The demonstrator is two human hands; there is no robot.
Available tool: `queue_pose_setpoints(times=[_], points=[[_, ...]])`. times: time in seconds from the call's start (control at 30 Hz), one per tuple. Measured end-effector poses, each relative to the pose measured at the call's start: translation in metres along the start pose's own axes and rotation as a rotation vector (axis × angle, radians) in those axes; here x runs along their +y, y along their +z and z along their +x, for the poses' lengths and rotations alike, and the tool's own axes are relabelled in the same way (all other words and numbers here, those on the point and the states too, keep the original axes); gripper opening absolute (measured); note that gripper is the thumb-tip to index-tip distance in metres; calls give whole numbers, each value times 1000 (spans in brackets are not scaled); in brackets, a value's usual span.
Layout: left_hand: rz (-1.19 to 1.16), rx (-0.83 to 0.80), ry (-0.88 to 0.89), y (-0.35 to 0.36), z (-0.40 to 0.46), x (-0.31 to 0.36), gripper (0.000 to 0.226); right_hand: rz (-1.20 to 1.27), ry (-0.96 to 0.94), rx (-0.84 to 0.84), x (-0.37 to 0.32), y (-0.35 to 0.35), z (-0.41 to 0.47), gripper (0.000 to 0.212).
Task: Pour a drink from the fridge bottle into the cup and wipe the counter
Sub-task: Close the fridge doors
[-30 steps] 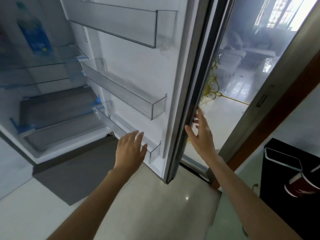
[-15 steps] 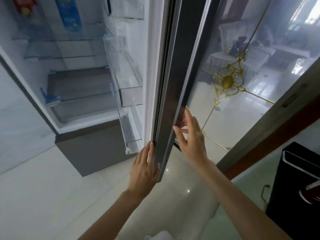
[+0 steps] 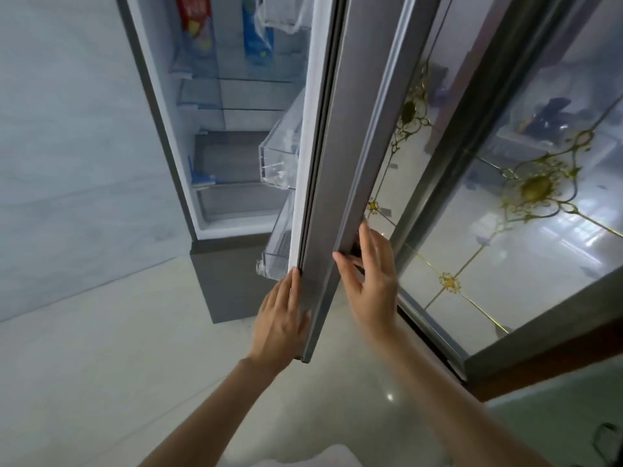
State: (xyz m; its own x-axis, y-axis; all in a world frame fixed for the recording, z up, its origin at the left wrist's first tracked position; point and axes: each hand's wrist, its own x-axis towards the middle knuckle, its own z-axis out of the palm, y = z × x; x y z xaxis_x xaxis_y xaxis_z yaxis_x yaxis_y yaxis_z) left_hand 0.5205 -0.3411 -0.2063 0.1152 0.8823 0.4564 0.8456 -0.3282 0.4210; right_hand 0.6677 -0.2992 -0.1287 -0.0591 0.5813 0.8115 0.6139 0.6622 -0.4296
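Note:
The grey fridge door (image 3: pixel 332 170) stands edge-on in front of me, partly open. My left hand (image 3: pixel 281 318) lies flat with straight fingers against the door's inner edge near its bottom corner. My right hand (image 3: pixel 369 281) curls its fingers and thumb round the door's outer edge. Inside the fridge (image 3: pixel 232 136), a bottle with a blue label (image 3: pixel 257 32) and a bottle with a red label (image 3: pixel 195 20) stand on the top glass shelf. No cup shows.
Clear door bins (image 3: pixel 279 160) jut from the door's inside. A glass sliding door with gold ornament (image 3: pixel 526 197) stands right behind my right hand. Pale tiled floor (image 3: pixel 101 365) spreads below; a white wall (image 3: pixel 67 129) is on the left.
The fridge door has swung toward the cabinet, narrowing the gap. My left hand came up onto the door's inner edge and my right hand followed on the outer edge.

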Motion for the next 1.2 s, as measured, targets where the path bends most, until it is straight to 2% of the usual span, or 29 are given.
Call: queue_pose_setpoints(times=[0.13,0.37,0.57,0.73,0.93,1.03,1.2], points=[[22,-16,2,-27,6,-49,73,-30,21,14,-32,49,6,56],[27,-113,52,-70,25,-152,74,-144,104,62,-85,145,27,55],[20,-243,26,-96,52,-226,72,-270,137,56,-120,216,53,58],[58,-297,44,-107,79,-285,73,-382,63,13,-125,263,79,72],[71,-225,38,-114,106,-335,66,-463,-75,-23,-122,319,110,73],[41,-215,76,-113,117,-361,61,-460,-72,9,-116,348,120,73],[37,-291,207,-114,139,-405,56,-434,-60,87,-113,380,129,83]])
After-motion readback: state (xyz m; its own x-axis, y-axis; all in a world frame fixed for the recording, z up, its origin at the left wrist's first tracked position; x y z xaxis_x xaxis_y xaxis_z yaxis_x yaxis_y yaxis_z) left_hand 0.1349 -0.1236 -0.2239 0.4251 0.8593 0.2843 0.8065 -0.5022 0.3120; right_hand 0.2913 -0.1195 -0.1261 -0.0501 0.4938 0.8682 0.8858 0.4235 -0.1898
